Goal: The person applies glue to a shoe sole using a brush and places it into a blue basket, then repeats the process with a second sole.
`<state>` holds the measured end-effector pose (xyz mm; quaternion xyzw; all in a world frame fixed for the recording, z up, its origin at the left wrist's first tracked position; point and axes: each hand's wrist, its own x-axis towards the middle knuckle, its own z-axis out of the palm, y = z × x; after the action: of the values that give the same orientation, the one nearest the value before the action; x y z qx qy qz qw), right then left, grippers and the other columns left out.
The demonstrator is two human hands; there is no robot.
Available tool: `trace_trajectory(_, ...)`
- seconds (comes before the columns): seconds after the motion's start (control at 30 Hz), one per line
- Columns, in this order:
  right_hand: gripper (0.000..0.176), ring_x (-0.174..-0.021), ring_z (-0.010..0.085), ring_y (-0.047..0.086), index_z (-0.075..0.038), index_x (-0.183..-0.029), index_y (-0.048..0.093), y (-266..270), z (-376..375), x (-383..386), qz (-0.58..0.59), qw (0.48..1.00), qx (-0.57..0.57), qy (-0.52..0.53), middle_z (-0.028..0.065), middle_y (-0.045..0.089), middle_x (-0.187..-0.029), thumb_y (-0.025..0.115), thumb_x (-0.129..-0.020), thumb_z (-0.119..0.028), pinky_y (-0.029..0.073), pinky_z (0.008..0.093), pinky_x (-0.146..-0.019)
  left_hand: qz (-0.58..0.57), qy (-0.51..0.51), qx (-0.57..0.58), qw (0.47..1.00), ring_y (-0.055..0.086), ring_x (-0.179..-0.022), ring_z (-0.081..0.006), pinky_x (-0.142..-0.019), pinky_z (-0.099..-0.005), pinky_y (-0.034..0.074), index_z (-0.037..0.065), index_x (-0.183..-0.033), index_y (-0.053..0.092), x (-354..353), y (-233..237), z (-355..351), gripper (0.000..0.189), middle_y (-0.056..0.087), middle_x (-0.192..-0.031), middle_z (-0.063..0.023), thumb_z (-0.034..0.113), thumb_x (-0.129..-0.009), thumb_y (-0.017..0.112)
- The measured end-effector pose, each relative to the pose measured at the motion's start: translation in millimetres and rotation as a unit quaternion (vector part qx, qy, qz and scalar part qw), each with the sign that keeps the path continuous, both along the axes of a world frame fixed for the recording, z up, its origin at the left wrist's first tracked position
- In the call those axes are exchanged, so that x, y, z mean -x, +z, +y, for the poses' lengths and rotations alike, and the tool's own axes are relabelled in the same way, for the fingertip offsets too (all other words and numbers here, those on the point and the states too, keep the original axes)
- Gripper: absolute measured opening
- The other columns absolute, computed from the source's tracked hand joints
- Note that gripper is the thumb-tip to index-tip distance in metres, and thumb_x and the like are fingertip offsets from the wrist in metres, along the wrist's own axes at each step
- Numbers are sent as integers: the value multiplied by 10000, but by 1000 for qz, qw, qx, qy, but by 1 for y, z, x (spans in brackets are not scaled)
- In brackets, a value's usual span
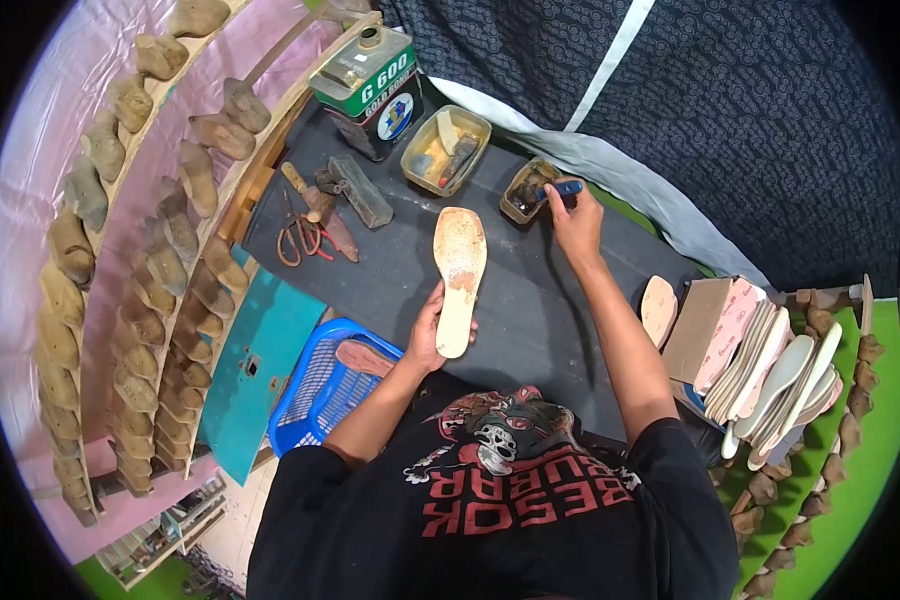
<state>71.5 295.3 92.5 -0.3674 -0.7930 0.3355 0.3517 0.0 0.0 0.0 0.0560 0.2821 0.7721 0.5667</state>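
we see a sole-shaped piece (460,255) over the middle of the dark work surface (510,300), its wide end toward the far side and its narrow end toward the body. its face is pale, with brownish patches at the wide end and near the waist. our left hand (430,325) holds it by the narrow half: thumb on one side, fingertips showing at the other, the rest of the fingers hidden beneath.

our right hand (577,215) reaches to the small tub (513,205), pinching a blue-handled tool (567,187) between thumb and fingers. the tool's far end is over or in the tub's dark contents; we cannot tell which.

left of the small tub sits a larger tub (410,172), yellowish inside, holding a pale scraper-like piece (448,132) and a dark tool with a red part (458,160). beyond it, to the left, stands a green and black can (365,90) marked "g 600 gold bond".

nearer us on that side lie a grey block (362,190), a wooden-handled knife (330,215), and scissors (289,240) beside a red-handled tool (322,243).

at the near left edge, a blue basket (295,400) holds a pinkish sole (364,357). at the right, we note a cardboard box (697,330) beside a row of stacked soles (760,370). wooden shoe lasts (120,385) line racks along the left.
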Motion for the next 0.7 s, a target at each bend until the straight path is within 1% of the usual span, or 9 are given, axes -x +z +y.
trace_trajectory(0.07,172,-680,173,690,-5,-976,706,3,0,-5,16,999,-30,-5,124,742,-835,780,-931,-154,545,312,-668,-6,-12,3,1000,721,-875,-273,-698,-421,628,157,-1653,232,-1,3,3,674,652,-1216,-147,342,-1042,447)
trace_trajectory(0.1,172,-681,161,688,-2,-974,705,3,-2,4,41,999,-13,-9,117,740,-829,782,-929,-149,543,307,-666,7,-17,6,1000,722,-870,-273,-694,-419,628,147,-1652,233,12,6,6,670,653,-1211,-147,334,-1043,441)
trace_trajectory(0.17,173,-684,136,684,5,-970,702,18,-1,-7,61,998,7,-12,105,737,-817,786,-924,-138,539,295,-664,3,-25,-2,1000,722,-861,-273,-685,-414,627,127,-1649,233,2,10,23,663,656,-1200,-148,318,-1045,429)
trace_trajectory(0.27,165,-704,119,682,-3,-982,703,31,-9,-18,101,994,18,-35,77,735,-809,791,-922,-129,536,287,-666,43,-47,-24,998,711,-885,-272,-680,-412,619,136,-1611,300,-1,14,42,623,640,-1257,-151,351,-1045,445)
trace_trajectory(0.3,163,-706,116,681,-6,-985,704,35,-12,-22,120,992,20,-37,73,735,-809,791,-922,-129,535,284,-667,48,-46,-18,998,712,-889,-270,-687,-412,622,131,-1610,299,-1,18,47,621,641,-1257,-151,350,-1047,441)
trace_trajectory(0.4,163,-716,111,680,-9,-989,702,49,-17,-41,138,989,-49,-22,70,732,-809,791,-925,-129,539,276,-676,59,-52,-10,997,715,-899,-265,-706,-412,630,121,-1608,296,-10,28,62,614,643,-1258,-150,349,-1054,431)
trace_trajectory(0.5,148,-718,93,673,-9,-982,700,43,-4,-59,118,990,18,-70,57,727,-807,788,-927,-115,537,260,-678,65,-60,-11,996,715,-901,-263,-718,-412,638,116,-1605,296,-22,31,73,608,642,-1259,-147,351,-1059,423)
trace_trajectory(0.6,147,-721,85,666,-3,-993,695,45,-5,-70,178,980,48,-76,44,722,-809,785,-931,-102,528,246,-669,74,-64,-5,995,715,-901,-263,-717,-411,643,111,-1602,296,-31,35,80,606,644,-1242,-141,352,-1060,419)
trace_trajectory(0.7,154,-738,79,665,3,-1007,687,57,-27,-90,213,971,85,-63,35,723,-815,782,-935,-95,527,240,-669,85,-71,-12,994,716,-903,-262,-713,-408,645,110,-1605,291,-41,36,89,608,646,-1220,-135,354,-1061,414)
